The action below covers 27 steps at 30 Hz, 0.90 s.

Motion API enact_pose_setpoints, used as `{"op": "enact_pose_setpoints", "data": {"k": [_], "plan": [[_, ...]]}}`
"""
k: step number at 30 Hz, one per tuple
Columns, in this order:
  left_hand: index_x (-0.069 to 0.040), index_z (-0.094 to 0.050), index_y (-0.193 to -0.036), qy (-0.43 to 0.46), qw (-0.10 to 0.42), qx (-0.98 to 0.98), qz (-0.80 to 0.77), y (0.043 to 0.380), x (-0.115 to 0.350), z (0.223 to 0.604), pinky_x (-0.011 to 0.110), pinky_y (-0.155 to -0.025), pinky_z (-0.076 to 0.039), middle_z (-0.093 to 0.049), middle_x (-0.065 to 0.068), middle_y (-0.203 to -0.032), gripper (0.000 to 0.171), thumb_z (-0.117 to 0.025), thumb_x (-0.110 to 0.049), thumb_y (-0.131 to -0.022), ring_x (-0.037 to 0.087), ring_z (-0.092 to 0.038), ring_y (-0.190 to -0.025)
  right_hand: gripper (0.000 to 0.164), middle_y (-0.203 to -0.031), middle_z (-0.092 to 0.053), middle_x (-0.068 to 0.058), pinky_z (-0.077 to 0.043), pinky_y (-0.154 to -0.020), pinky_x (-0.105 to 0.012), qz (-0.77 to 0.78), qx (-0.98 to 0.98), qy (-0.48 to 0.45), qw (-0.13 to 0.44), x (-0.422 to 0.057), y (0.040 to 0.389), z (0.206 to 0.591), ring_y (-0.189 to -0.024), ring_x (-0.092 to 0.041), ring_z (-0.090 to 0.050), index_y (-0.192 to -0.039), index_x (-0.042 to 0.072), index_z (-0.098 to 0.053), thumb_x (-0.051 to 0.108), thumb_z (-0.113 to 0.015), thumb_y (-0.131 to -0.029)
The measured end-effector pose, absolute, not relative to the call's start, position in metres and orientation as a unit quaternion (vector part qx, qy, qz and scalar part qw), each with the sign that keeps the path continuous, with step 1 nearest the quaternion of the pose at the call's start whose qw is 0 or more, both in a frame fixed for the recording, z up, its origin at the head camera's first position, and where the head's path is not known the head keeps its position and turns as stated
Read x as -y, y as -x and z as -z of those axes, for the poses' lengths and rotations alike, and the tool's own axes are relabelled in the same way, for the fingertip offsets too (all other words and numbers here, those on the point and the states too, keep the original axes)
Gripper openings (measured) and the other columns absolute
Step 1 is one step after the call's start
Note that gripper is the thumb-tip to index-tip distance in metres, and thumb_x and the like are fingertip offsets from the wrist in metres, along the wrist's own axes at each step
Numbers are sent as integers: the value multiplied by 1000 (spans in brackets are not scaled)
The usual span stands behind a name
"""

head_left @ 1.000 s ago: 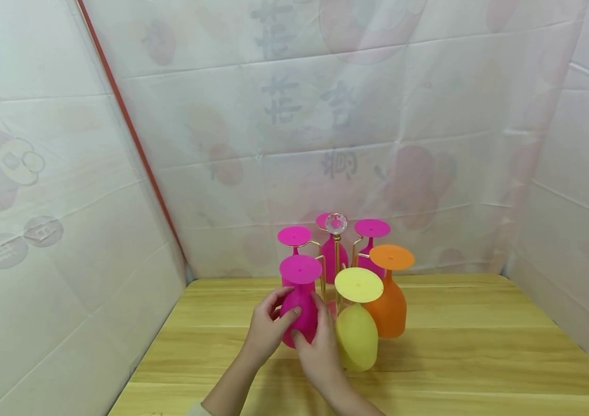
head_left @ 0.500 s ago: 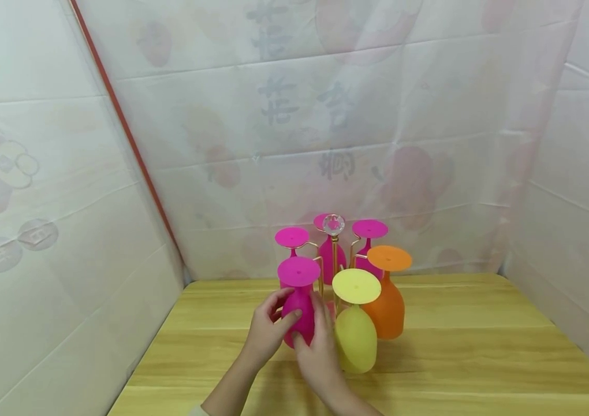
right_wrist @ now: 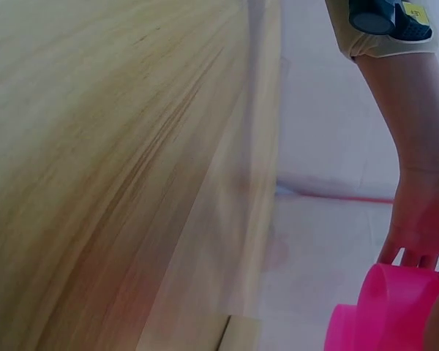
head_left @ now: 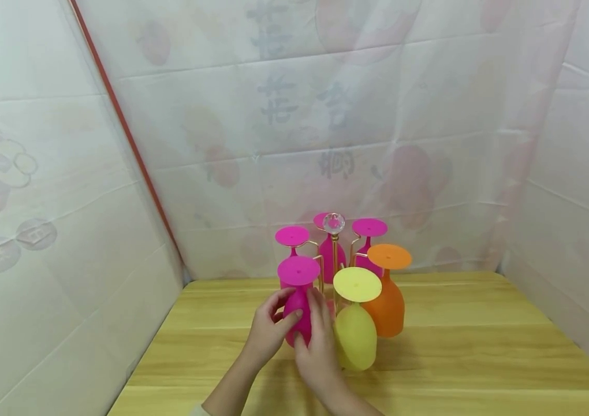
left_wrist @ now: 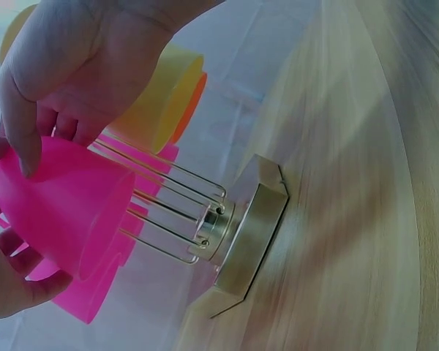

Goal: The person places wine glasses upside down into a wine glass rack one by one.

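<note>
An upside-down pink goblet (head_left: 298,271) hangs by its foot at the front left of a gold wire rack (head_left: 335,254). My left hand (head_left: 267,330) grips its bowl from the left, with the thumb across the front. From the right, my right hand (head_left: 319,349) holds the same bowl between thumb and fingers. In the left wrist view the pink bowl (left_wrist: 66,201) points its open rim toward the tabletop, well above it. An upside-down yellow goblet (head_left: 357,338) hangs right beside my right hand. In the right wrist view, the left hand (right_wrist: 423,219) has its fingers behind the bowl.
More upside-down goblets hang round the rack: an orange goblet (head_left: 388,306) at right and several pink ones at left and behind. A crystal knob (head_left: 333,223) tops the rack; its angular gold base (left_wrist: 252,227) stands on the wooden table (head_left: 455,346). Pale printed sheets (head_left: 211,127) enclose the table.
The head view has shifted slightly. The right hand's fingers have shifted a little around the bowl; both hands keep hold of the pink goblet, which stays at nearly the same spot.
</note>
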<state>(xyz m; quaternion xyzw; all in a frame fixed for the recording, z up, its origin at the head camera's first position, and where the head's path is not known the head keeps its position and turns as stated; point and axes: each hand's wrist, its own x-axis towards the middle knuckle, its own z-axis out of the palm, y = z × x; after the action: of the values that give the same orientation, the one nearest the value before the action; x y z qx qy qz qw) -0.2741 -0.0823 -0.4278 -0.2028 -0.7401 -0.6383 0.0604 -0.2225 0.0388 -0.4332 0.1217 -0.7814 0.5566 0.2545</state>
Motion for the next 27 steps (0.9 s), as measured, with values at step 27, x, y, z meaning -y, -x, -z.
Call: {"op": "enact_pose_setpoints", "data": {"k": [27], "plan": [[-19, -59, -131, 207, 62, 740, 636, 269, 85, 427, 31, -92, -53, -63, 1, -127, 43, -71, -21, -90, 24, -58, -117, 84, -158, -25, -9, -47, -101, -45, -541, 787, -136, 262, -36, 217, 433, -140, -32, -36, -156, 20, -26, -11, -59, -86]]}}
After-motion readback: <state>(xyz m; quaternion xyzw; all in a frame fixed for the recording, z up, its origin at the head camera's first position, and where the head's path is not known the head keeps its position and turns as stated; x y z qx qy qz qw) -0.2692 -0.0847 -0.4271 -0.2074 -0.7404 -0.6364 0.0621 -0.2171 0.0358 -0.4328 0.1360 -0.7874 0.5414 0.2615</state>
